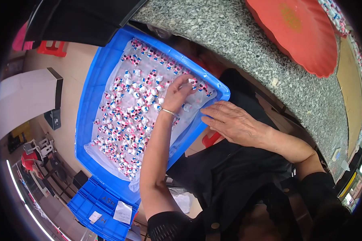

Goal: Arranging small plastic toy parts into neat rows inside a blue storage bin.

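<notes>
A blue plastic crate (93,96), lined with clear plastic film (180,127), holds many small white, pink and blue figurines (134,108). They lie loosely heaped at its left and near end, and more in rows along the far edge. My left hand (177,94), with a bangle at the wrist, reaches over the crate's right part. Its fingers curl around a small figurine (193,82) near the corner, and the fingertips are partly hidden. My right hand (231,123) lies beside the crate's near right rim, fingers stretched out, with nothing visible in it.
A speckled grey stone counter (237,36) runs along the far right, bearing a red scalloped tray (297,36). A flattened blue crate (98,211) with paper slips stands below the figurine crate. A red stool (53,49) and a white table (28,96) are at left.
</notes>
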`<state>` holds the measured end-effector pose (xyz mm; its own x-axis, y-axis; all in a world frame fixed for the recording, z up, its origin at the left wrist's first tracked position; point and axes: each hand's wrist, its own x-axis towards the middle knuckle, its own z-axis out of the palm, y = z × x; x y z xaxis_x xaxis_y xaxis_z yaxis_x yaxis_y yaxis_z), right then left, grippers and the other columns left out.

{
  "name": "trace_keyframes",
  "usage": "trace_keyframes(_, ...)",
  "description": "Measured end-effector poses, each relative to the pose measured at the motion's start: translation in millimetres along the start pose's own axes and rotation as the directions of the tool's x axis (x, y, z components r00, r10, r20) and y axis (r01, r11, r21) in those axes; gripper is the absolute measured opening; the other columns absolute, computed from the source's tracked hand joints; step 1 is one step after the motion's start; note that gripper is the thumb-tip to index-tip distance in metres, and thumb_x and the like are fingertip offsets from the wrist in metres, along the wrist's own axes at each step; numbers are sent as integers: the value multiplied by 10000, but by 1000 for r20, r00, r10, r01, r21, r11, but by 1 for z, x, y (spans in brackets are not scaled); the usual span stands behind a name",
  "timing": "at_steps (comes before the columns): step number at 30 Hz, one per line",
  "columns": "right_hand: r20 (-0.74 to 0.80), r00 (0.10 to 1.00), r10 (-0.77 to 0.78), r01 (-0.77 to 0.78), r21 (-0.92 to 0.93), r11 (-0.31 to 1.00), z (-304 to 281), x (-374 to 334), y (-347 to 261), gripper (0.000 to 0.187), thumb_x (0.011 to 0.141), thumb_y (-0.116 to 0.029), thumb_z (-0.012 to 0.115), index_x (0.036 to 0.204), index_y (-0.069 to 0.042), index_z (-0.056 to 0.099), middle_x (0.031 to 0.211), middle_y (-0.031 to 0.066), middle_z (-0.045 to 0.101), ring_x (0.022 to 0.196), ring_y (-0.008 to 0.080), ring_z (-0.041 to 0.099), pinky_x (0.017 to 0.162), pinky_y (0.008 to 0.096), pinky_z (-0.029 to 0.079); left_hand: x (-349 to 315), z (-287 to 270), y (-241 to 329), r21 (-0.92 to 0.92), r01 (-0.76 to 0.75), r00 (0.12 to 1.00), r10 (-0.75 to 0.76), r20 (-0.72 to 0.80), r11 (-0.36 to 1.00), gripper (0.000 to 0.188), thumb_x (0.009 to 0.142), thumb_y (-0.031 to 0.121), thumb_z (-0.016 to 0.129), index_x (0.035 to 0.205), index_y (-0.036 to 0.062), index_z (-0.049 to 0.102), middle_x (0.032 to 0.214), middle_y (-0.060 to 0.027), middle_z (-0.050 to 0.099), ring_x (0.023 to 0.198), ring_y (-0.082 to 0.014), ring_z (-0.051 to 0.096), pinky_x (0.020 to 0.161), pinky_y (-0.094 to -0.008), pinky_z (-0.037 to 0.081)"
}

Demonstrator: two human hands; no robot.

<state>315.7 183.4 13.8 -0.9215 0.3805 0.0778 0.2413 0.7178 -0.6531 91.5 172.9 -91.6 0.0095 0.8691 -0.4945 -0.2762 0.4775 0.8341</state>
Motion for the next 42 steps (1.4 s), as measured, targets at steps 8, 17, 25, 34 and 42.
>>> trace_keyframes(8, 3, 1000, -24, 24, -3, 1000, -3, -1, 3, 499, 724, -34, 660, 1209, -5, 545, 1285, 162, 520, 1179, 332, 507, 1032, 434, 394, 8, 13, -18, 357, -231, 947, 294, -130, 905, 262, 855, -23, 651, 1106, 25, 591, 910, -22, 647, 844, -104, 638, 758, -248, 525)
trace_keyframes(17, 23, 1000, 2, -2, -30, 1000, 0, -4, 0, 460, 766, -40, 648, 1213, 3, 548, 1287, 164, 520, 1194, 333, 502, 1046, 449, 384, 4, 29, -13, 754, -322, 834, 548, -60, 573, 115, 765, 49, 721, 854, 30, 650, 801, -104, 616, 674, -235, 631, 600, -326, 498)
trace_keyframes(25, 19, 1000, -3, 3, -18, 1000, -1, -1, -2, 449, 775, -32, 648, 1211, 8, 547, 1273, 175, 528, 1191, 344, 504, 1043, 448, 394, -10, -29, 17, 954, -257, 694, 717, 72, 153, 189, 706, 38, 704, 875, 86, 632, 871, -100, 618, 885, -311, 564, 799, -414, 449)
trace_keyframes(34, 4, 1000, -3, 3, 5, 1000, 0, -1, -1, 467, 728, -18, 617, 1187, 32, 554, 1272, 170, 526, 1213, 329, 490, 1065, 421, 377, -10, -34, 16, 902, -306, 784, 618, 58, 303, 324, 759, 22, 700, 1068, 83, 623, 973, -93, 654, 886, -230, 613, 759, -324, 488)
trace_keyframes(42, 22, 1000, -13, 12, 13, 1000, 4, -2, 3, 455, 778, -9, 557, 1233, 14, 538, 1288, 165, 517, 1221, 322, 485, 1088, 426, 351, -8, -2, 6, 44, -168, 982, 171, -84, 985, 281, 871, -14, 625, 1142, 44, 581, 1039, -34, 609, 831, -140, 623, 774, -276, 529)
